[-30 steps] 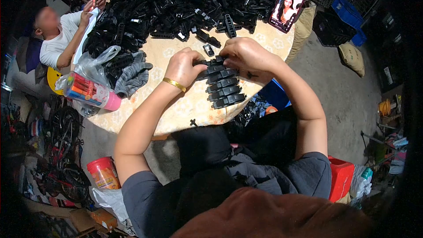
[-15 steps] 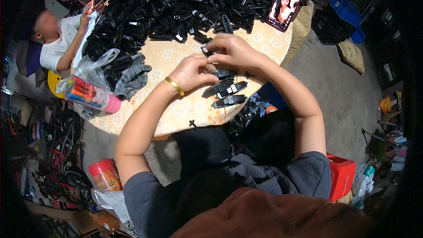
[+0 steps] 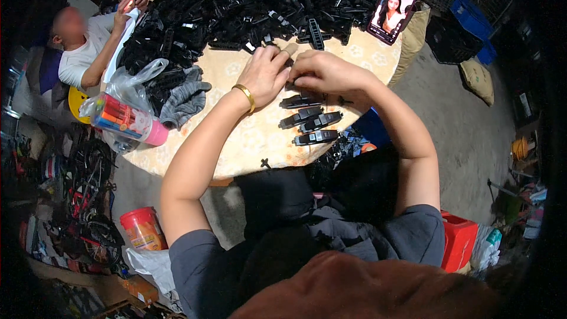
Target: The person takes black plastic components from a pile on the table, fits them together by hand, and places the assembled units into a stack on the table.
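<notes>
Left fingers: From my remote seat I see the left hand (image 3: pixel 264 75) reaching forward, fingers bent and slightly spread; I cannot tell whether they pinch anything.
Right fingers: The right hand (image 3: pixel 331 74) has its fingers curled inward, tips bunched beside the left hand; something dark shows beneath, but I cannot tell whether it is gripped.
Black parts: Several long black plastic parts (image 3: pixel 317 137) lie just below the hands, in a loose stack of rows near the table's edge.
Heap: A broad heap (image 3: pixel 254 6) of similar black pieces covers the far side.
Tablecloth: I make out flowers on the pale yellow tablecloth (image 3: pixel 236 147).
Left of hands: A grey glove (image 3: pixel 184 100) lies near a pink-ended tub (image 3: pixel 156 133) of pens.
Labels: The red bucket (image 3: pixel 142 230) carries a printed label, blurred to me.
Screen: The upright phone (image 3: pixel 391 12) shows a person; its lettering is too small.
</notes>
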Action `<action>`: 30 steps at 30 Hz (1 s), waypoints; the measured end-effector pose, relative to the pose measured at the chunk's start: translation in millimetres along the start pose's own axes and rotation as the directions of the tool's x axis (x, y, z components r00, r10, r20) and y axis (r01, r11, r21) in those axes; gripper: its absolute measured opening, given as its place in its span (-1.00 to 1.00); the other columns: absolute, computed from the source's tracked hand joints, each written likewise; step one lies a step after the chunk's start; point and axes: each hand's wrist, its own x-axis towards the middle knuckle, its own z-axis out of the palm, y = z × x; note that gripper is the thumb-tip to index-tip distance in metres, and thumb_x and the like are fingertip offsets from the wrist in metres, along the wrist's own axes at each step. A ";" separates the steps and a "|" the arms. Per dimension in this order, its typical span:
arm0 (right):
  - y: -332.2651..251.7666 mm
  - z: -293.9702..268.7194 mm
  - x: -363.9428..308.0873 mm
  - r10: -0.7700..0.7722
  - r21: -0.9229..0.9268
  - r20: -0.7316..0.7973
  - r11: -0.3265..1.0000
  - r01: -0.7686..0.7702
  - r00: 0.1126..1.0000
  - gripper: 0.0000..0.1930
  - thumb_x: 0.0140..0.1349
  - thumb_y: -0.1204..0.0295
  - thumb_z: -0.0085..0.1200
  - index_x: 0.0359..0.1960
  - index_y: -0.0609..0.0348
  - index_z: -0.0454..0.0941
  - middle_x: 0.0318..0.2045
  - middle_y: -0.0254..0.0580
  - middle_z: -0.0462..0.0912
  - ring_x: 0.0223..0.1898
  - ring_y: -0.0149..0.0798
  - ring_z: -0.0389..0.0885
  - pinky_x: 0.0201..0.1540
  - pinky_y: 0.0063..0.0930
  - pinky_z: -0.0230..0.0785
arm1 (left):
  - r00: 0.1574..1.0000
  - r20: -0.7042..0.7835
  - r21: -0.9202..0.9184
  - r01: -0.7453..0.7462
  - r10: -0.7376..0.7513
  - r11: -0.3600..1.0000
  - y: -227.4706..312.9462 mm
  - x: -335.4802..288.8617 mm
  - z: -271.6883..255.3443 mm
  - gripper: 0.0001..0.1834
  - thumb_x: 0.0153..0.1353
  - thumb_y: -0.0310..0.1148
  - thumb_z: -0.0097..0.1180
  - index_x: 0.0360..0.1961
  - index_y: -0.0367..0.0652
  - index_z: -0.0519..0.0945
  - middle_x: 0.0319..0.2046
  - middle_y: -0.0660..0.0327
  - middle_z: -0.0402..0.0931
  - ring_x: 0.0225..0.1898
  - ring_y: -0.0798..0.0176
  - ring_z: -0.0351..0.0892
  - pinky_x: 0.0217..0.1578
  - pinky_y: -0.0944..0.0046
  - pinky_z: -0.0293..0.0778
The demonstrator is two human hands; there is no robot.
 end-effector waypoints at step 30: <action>2.0 1.0 -7.8 0.144 -0.247 -0.376 0.936 -0.249 0.915 -0.72 0.03 0.27 0.18 -0.30 0.21 0.59 -0.38 -0.05 0.59 -0.27 -0.03 0.56 -0.22 -0.22 0.40 | 0.971 -0.081 -0.209 0.202 -0.223 0.957 3.7 -13.6 -15.8 -0.80 -0.06 -0.43 0.24 -0.35 -0.22 0.62 -0.44 0.08 0.50 -0.39 0.08 0.51 -0.33 0.23 0.43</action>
